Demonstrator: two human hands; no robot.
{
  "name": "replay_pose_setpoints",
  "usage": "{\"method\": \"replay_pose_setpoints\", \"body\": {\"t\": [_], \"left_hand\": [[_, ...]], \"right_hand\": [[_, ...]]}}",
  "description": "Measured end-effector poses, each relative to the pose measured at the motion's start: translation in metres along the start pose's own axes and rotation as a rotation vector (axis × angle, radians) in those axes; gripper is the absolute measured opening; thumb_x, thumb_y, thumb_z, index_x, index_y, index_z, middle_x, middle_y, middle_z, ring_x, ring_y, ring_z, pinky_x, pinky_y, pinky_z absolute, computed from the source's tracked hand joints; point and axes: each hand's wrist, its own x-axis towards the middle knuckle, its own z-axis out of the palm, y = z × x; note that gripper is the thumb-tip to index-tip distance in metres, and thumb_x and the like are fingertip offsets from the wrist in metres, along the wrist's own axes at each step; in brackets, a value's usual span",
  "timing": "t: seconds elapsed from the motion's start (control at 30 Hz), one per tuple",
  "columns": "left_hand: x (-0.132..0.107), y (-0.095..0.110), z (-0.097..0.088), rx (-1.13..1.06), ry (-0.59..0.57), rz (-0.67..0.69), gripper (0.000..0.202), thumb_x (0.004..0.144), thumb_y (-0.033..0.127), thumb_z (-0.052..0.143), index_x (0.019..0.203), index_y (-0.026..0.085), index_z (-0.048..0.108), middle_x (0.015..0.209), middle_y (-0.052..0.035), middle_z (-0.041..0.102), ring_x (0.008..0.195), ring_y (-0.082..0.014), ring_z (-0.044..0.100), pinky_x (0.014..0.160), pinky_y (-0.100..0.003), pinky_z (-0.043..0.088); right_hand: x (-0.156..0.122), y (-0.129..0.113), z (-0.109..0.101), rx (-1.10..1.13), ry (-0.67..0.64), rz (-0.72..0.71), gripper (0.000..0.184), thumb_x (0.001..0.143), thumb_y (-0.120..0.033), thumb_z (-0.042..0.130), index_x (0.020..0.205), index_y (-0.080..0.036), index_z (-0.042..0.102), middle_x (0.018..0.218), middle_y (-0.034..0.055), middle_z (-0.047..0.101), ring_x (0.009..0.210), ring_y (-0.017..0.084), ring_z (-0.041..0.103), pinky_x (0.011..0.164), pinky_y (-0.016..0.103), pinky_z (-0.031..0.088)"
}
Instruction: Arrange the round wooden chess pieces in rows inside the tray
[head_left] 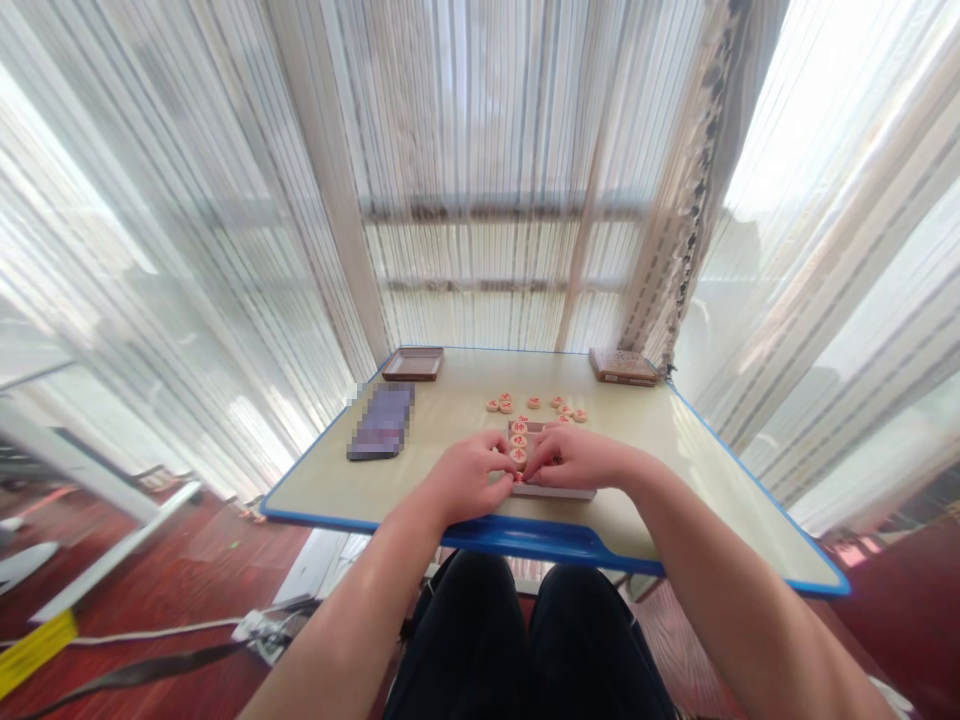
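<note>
A shallow box lies near the front edge of the table, with a column of round wooden Chinese chess pieces along its left side. They are pale with red characters. My left hand is curled against the box's left edge, thumb and fingertips closed on its front left corner beside the pieces. Over the box reaches my right hand, its fingers pinched down on a chess piece at that same corner. Both hands' fingertips nearly meet there. My right hand hides much of the box's inside.
Several loose chess pieces lie behind the box. An open brown tray-like lid is at the back left, a blurred-out dark flat object in front of it. A brown box lies at the back right. Sheer curtains hang behind the blue-edged table.
</note>
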Motion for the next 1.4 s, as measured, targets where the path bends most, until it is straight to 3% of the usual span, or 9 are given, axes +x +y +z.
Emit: {"method": "replay_pose_setpoints", "body": {"t": [0.13, 0.3, 0.4, 0.63, 0.73, 0.9, 1.07, 1.23, 1.4], "left_hand": [[0.001, -0.001, 0.000, -0.026, 0.061, 0.012, 0.019, 0.076, 0.021, 0.051, 0.080, 0.021, 0.070, 0.084, -0.0034, 0.055, 0.078, -0.0135, 0.054, 0.075, -0.026, 0.044], [0.005, -0.010, 0.002, 0.006, 0.326, -0.076, 0.018, 0.078, 0.022, 0.050, 0.082, 0.018, 0.067, 0.087, -0.0055, 0.058, 0.088, -0.0167, 0.054, 0.084, -0.030, 0.043], [0.017, -0.019, 0.001, 0.082, 0.353, -0.151, 0.019, 0.078, 0.024, 0.050, 0.089, 0.020, 0.066, 0.094, -0.0052, 0.060, 0.096, -0.0185, 0.053, 0.090, -0.031, 0.041], [0.082, -0.049, 0.005, 0.203, -0.063, -0.396, 0.037, 0.080, 0.025, 0.043, 0.115, 0.022, 0.056, 0.121, -0.0044, 0.055, 0.111, -0.0195, 0.050, 0.097, -0.030, 0.037], [0.103, -0.065, 0.013, 0.192, -0.127, -0.425, 0.036, 0.077, 0.019, 0.046, 0.109, 0.022, 0.061, 0.119, -0.0045, 0.058, 0.107, -0.0196, 0.053, 0.094, -0.029, 0.039], [0.106, -0.086, 0.023, 0.180, -0.088, -0.508, 0.039, 0.074, 0.010, 0.044, 0.105, 0.022, 0.064, 0.115, -0.0060, 0.060, 0.101, -0.0194, 0.057, 0.087, -0.028, 0.044], [0.094, -0.088, 0.025, 0.147, -0.025, -0.518, 0.041, 0.074, 0.008, 0.042, 0.106, 0.022, 0.064, 0.118, -0.0053, 0.059, 0.105, -0.0192, 0.054, 0.090, -0.029, 0.042], [0.092, -0.084, 0.025, -0.051, 0.072, -0.592, 0.045, 0.066, 0.006, 0.050, 0.108, 0.017, 0.063, 0.098, -0.0086, 0.067, 0.089, -0.0197, 0.061, 0.077, -0.029, 0.048], [0.091, -0.091, 0.028, -0.184, 0.029, -0.545, 0.048, 0.062, 0.001, 0.051, 0.106, 0.018, 0.064, 0.102, -0.0055, 0.067, 0.093, -0.0170, 0.061, 0.081, -0.026, 0.048]], "right_hand": [[0.000, -0.001, -0.007, 0.119, 0.067, 0.064, 0.022, 0.074, -0.026, 0.055, 0.088, -0.022, 0.073, 0.078, 0.0020, 0.065, 0.075, 0.014, 0.054, 0.071, 0.025, 0.041], [0.003, 0.030, -0.013, 0.108, 0.557, 0.434, 0.031, 0.078, -0.029, 0.048, 0.100, -0.021, 0.068, 0.082, 0.0040, 0.063, 0.072, 0.014, 0.055, 0.068, 0.026, 0.043], [0.003, 0.061, -0.012, -0.115, 0.746, 0.609, 0.033, 0.077, -0.023, 0.046, 0.103, -0.021, 0.067, 0.093, 0.0074, 0.062, 0.086, 0.018, 0.056, 0.082, 0.029, 0.040], [0.004, 0.091, -0.004, -0.058, 0.541, 0.794, 0.033, 0.074, -0.021, 0.050, 0.102, -0.016, 0.067, 0.101, 0.0100, 0.065, 0.093, 0.023, 0.058, 0.083, 0.031, 0.042], [0.006, 0.089, -0.002, -0.040, 0.527, 0.799, 0.032, 0.073, -0.021, 0.052, 0.102, -0.016, 0.067, 0.097, 0.0091, 0.067, 0.090, 0.022, 0.059, 0.080, 0.029, 0.043], [0.006, 0.089, -0.002, 0.006, 0.515, 0.788, 0.034, 0.073, -0.020, 0.053, 0.105, -0.018, 0.065, 0.099, 0.0068, 0.066, 0.088, 0.019, 0.060, 0.078, 0.027, 0.044], [0.005, 0.091, -0.001, -0.025, 0.462, 0.654, 0.030, 0.078, -0.020, 0.048, 0.101, -0.021, 0.068, 0.114, 0.0073, 0.060, 0.101, 0.021, 0.054, 0.089, 0.030, 0.039], [0.003, 0.088, -0.002, -0.044, 0.464, 0.675, 0.029, 0.077, -0.017, 0.048, 0.097, -0.021, 0.069, 0.101, 0.0060, 0.065, 0.091, 0.020, 0.057, 0.083, 0.030, 0.042], [0.000, 0.085, -0.003, -0.027, 0.460, 0.686, 0.030, 0.077, -0.022, 0.050, 0.101, -0.020, 0.067, 0.097, 0.0075, 0.066, 0.084, 0.019, 0.058, 0.078, 0.029, 0.043]]}}
